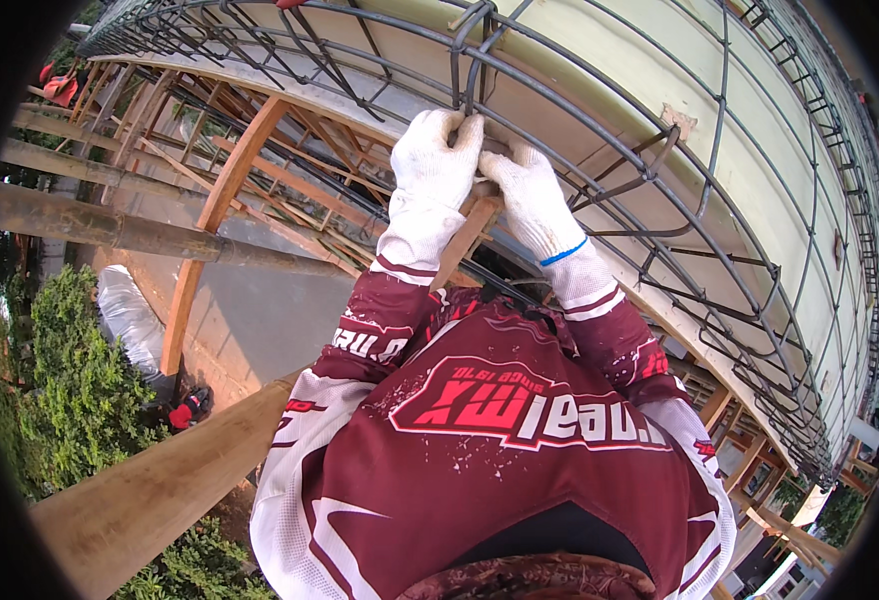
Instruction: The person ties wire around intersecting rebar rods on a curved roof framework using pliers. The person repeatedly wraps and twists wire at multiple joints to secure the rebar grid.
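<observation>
Both hands wear white knit gloves and meet at a cage of dark steel rebar in front of my chest. My left hand (428, 165) is closed, its thumb and fingertips pinched just below a rebar stirrup (472, 82). What lies between those fingertips is hidden. Close beside it, slightly lower and to the right, my right hand (535, 200) has its fingers curled in and its thumb toward the left hand. Whatever it grips cannot be made out. Under the hands, a short wooden piece (468, 240) slants between my forearms.
Pale formwork panels (775, 140) lie behind the rebar, with bar ends jutting toward me. A thick bamboo pole (160, 490) passes by my left side. Another pole (130, 232) crosses an orange timber (222, 195). Paved ground (250, 310) and bushes (70, 370) lie far below.
</observation>
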{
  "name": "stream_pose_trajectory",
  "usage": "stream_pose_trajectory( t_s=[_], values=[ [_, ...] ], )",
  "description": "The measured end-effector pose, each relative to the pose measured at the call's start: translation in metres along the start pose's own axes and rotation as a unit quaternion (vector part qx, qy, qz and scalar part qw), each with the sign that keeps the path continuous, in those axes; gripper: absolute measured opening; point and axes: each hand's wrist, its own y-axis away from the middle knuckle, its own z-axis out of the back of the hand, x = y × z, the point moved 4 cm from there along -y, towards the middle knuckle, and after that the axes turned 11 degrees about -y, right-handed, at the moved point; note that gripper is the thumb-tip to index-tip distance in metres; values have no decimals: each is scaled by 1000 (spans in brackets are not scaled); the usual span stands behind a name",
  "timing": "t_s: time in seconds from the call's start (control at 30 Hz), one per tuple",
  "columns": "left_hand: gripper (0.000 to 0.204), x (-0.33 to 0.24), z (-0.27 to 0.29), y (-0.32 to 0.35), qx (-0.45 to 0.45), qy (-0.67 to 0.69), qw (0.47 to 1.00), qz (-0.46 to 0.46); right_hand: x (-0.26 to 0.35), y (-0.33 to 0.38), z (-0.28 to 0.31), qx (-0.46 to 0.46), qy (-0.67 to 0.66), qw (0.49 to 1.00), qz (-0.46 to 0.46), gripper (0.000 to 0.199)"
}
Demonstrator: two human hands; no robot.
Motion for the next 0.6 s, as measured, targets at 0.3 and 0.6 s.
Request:
stream_pose_trajectory(
  t_s=[0.3, 0.6],
  values=[
    [17, 8, -7, 3, 26, 14, 999, 15, 54, 6, -25, 0, -106, 994, 18, 35],
    [27, 9, -5, 7, 55, 34, 998, 28, 62, -6, -34, 3, 115, 991, 68, 42]
  ],
)
